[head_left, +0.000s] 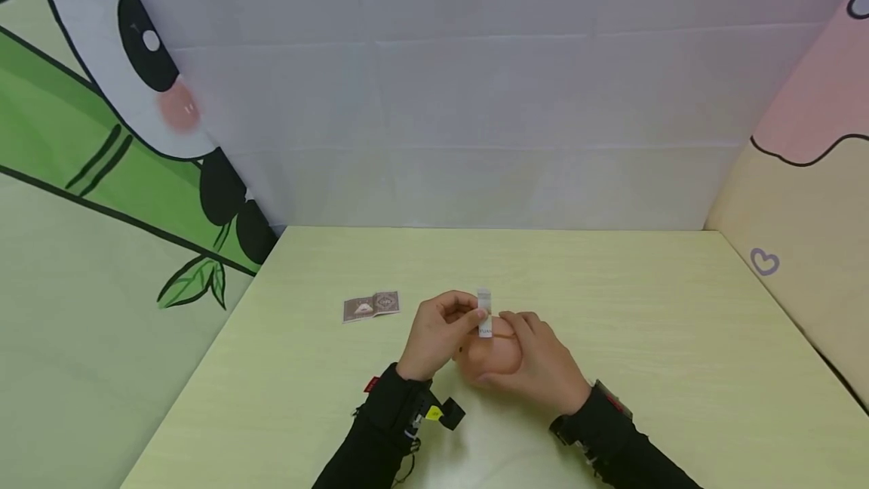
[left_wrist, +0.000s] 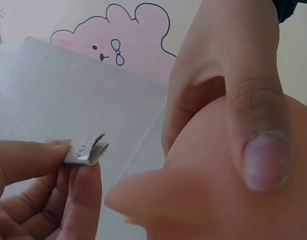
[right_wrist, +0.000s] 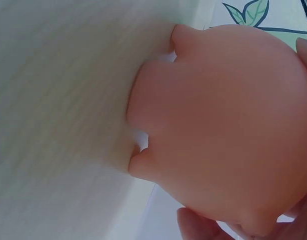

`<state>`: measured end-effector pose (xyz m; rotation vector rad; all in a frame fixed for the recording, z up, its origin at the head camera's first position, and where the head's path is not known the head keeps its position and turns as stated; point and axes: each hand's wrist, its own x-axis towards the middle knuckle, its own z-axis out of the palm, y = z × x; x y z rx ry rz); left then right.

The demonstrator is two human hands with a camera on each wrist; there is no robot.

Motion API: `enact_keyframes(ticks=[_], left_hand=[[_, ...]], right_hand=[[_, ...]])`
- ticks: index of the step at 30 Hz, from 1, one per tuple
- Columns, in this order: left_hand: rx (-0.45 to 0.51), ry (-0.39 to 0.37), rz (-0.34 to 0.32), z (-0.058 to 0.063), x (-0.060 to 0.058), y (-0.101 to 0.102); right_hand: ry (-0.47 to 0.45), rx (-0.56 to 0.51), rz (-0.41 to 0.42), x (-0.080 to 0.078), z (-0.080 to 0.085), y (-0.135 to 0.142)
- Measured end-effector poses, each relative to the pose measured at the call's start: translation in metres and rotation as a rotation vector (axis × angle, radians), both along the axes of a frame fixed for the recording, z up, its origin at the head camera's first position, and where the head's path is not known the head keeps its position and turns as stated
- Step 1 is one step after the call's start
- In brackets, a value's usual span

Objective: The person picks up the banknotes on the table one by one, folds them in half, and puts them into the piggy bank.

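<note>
Backdrop [head_left: 434, 96]: pale, creased, spanning the far side of my head view. Table [head_left: 645, 300]: light yellow, in front of it. Left panel [head_left: 61, 270]: green and white, with a drawn face and leaves. Right panel [head_left: 794, 202]: cream below, pink above, with a small outlined heart. Black sleeves [head_left: 366, 436] cover both forearms, which enter from the near side.

Pig [head_left: 487, 359]: round, smooth, peach-pink, between the hands, near the middle of the table as I see it from the head; I cannot tell whether it rests on the surface. Right hand [head_left: 546, 368]: grips the pig from its right, thumb on the near side, fingers over the far side. Left hand [head_left: 437, 334]: apart from the right, thumb and forefinger pinching the folded note; my left wrist view shows a gap between these fingers and the pig.

Flat note [head_left: 371, 306]: brownish, printed, creased across, lying on the table beyond and left of the left hand. Folded note [head_left: 485, 329]: a narrow whitish strip, one end showing open layers, apart from the pig.
</note>
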<state>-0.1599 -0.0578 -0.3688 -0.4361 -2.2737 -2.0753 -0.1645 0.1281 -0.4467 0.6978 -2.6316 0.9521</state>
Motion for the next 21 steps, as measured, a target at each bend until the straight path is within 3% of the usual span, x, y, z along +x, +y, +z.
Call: enact_keyframes(ticks=[11,19,21], left_hand=[[-0.006,0.047,-0.063,-0.001,-0.001,0.003],[-0.049,0.105,-0.093,-0.023,-0.016,0.008],[-0.064,0.118,-0.105,-0.023,-0.018,0.009]], right_hand=[[0.03,-0.02,0.083,-0.003,-0.003,0.002],[0.065,-0.022,0.115,-0.005,-0.005,0.003],[0.075,-0.02,0.121,-0.005,-0.006,0.004]])
